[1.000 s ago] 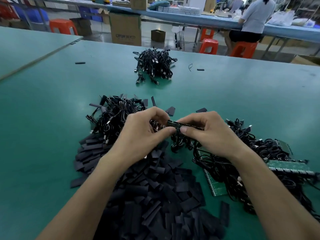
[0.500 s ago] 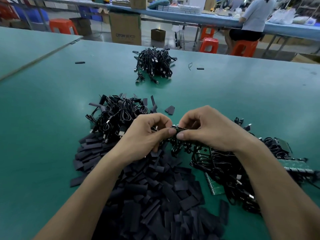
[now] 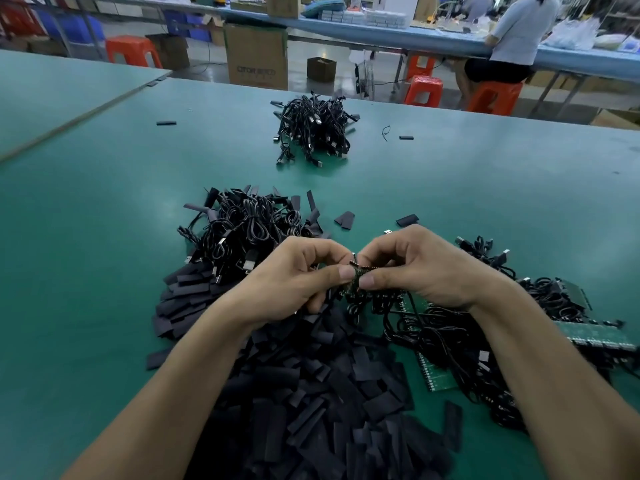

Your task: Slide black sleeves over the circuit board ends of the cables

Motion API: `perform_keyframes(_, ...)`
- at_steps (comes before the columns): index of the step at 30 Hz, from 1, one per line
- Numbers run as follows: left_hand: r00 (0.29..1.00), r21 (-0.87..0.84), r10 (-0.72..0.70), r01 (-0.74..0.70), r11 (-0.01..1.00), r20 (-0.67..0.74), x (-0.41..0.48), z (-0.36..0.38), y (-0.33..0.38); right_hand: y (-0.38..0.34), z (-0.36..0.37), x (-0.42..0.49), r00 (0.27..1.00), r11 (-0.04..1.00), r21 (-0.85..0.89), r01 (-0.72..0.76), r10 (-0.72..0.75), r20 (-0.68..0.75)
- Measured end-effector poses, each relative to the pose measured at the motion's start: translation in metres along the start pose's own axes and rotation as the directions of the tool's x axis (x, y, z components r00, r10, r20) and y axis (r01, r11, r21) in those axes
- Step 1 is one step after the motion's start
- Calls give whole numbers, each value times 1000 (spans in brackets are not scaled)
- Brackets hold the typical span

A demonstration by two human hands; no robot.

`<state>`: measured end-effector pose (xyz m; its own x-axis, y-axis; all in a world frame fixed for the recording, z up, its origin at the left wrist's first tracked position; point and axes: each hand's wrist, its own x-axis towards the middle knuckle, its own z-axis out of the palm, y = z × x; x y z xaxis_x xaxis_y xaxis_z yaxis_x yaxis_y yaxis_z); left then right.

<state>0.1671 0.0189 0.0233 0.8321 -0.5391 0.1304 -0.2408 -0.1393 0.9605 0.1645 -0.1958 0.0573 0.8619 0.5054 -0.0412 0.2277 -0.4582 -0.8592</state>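
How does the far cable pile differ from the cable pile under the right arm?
The far cable pile lies alone on the table; the right cable pile borders the sleeve heap. Green circuit boards show in the right cable pile; none show in the far cable pile. Both are black coiled cables with plugs.

One feed from my end — wide-angle head cam, above the near edge of the green table [image 3: 104, 237], facing forward and tilted down. The left hand [image 3: 294, 282] and right hand [image 3: 426, 268] sit close at mid-frame; the far workbench [image 3: 433, 43] bends along the top.
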Motion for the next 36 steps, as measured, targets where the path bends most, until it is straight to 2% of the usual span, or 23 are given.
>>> perform_keyframes(3,1000,-54,-1,0,999,-18,1,2,0,-1,-5,-2,1000,1000,-2,10,-10,-15)
perform_keyframes(7,1000,-120,6,-5,993,8,1,9,0,-7,-15,-3,999,996,-85,-17,21,47)
perform_keyframes(10,995,-292,-40,11,957,-94,0,-4,3,-8,-24,-8,993,987,-144,-70,82,79)
perform_keyframes(12,978,-401,-29,-58,914,-209,0,-18,6,-6,-25,-11,996,985,-147,-90,89,-15)
perform_keyframes(13,965,-428,-10,-107,897,-261,0,-22,7,-4,-25,-11,991,982,-164,-95,77,-112)
perform_keyframes(15,947,-440,23,-170,882,-319,1,-23,7,0,-24,-7,920,946,-289,-147,23,-392)
perform_keyframes(17,942,-477,61,-222,850,-329,3,-21,7,2,-21,-4,763,881,-386,-272,-47,-645)
perform_keyframes(19,939,-537,89,-266,800,-332,3,-21,8,2,-16,-4,634,812,-440,-385,-114,-765)
perform_keyframes(20,933,-545,97,-285,789,-347,3,-21,9,2,-12,-4,612,780,-472,-411,-148,-777)
perform_keyframes(21,921,-529,99,-302,793,-377,2,-22,11,1,-8,-4,627,759,-510,-406,-174,-759)
perform_keyframes(23,878,-430,102,-327,842,-468,1,-24,13,-2,-1,-6,757,749,-573,-333,-151,-636)
perform_keyframes(25,828,-297,124,-330,896,-547,1,-27,15,-9,5,-6,896,756,-589,-287,-5,-443)
perform_keyframes(26,803,-225,148,-331,916,-577,1,-27,16,-12,8,-5,932,746,-602,-286,70,-356)
perform_keyframes(29,737,19,263,-322,946,-623,0,-26,17,-20,19,-2,960,678,-680,-280,200,-195)
perform_keyframes(32,723,247,324,-215,945,-610,1,-22,15,-26,32,2,954,624,-741,-248,292,-74)
perform_keyframes(34,743,281,286,-137,950,-605,2,-21,13,-26,41,7,945,569,-789,-231,324,-43)
perform_keyframes(36,763,238,235,-110,965,-603,3,-20,12,-23,49,10,945,523,-822,-223,324,-50)
